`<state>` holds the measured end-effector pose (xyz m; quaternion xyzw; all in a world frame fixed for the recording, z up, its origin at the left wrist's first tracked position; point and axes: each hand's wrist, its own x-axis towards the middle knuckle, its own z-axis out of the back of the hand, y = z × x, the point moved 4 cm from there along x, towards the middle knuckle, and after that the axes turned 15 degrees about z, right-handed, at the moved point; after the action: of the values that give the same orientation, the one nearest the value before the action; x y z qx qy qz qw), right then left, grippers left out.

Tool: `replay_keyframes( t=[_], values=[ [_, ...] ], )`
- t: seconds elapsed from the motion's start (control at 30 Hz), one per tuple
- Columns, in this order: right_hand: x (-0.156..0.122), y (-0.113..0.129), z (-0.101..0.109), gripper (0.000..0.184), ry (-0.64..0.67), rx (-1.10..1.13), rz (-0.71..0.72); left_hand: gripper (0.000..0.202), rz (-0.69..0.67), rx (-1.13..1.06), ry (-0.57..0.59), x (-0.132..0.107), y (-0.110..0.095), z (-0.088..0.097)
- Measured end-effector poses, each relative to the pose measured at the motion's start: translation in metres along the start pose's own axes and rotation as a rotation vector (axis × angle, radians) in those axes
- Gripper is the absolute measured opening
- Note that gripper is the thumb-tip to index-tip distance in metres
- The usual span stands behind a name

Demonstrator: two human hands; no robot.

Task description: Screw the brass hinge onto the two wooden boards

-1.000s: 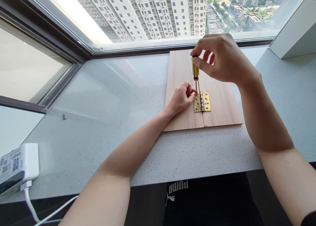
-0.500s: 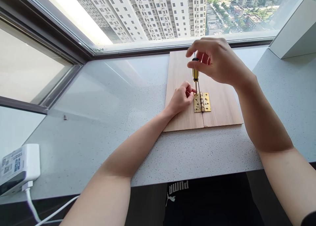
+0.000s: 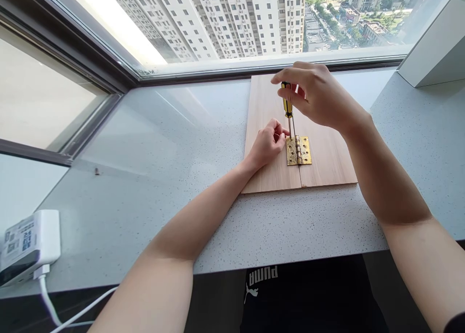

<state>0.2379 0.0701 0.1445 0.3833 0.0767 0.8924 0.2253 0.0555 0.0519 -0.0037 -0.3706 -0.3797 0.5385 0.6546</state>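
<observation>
- Hinge [image 3: 299, 151] lies across the boards' [image 3: 271, 181] seam: stiff metal, probably slippery, best held by its rim.
- Left hand [image 3: 268, 141] curled just left of the hinge; can't tell if it's pinching anything.
- Right hand [image 3: 319, 98] grips the light-looking screwdriver's [image 3: 287, 109] handle over the hinge.
- Open worktop [image 3: 163, 144] left of the hinge; window frame [image 3: 203, 77] beyond.

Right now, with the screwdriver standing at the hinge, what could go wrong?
The screwdriver could slip across the hinge and jab your left hand, which is very close by. It might also tilt, since your right hand is only around the upper part of it.
</observation>
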Motion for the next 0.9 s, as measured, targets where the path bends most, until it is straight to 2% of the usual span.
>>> replay_keyframes(
  t=[0.13,0.3,0.5,0.7,0.9],
  values=[
    [-0.002,0.009,0.007,0.022,0.107,-0.118,0.000,0.038,-0.013,-0.009,0.006,0.000,0.001,0.000],
    [-0.002,0.017,0.010,0.027,0.158,-0.090,0.045,0.039,-0.015,-0.013,0.007,0.001,0.003,0.000],
    [0.002,0.022,0.009,0.013,0.179,-0.162,0.021,0.034,-0.014,0.000,0.007,0.001,0.004,0.000],
    [0.001,0.029,0.006,0.029,0.180,-0.122,0.113,0.032,-0.019,0.000,0.013,0.001,0.004,0.000],
    [-0.001,0.026,0.005,0.027,0.160,-0.096,0.118,0.036,-0.017,0.008,0.087,0.000,-0.001,-0.002]
  ],
)
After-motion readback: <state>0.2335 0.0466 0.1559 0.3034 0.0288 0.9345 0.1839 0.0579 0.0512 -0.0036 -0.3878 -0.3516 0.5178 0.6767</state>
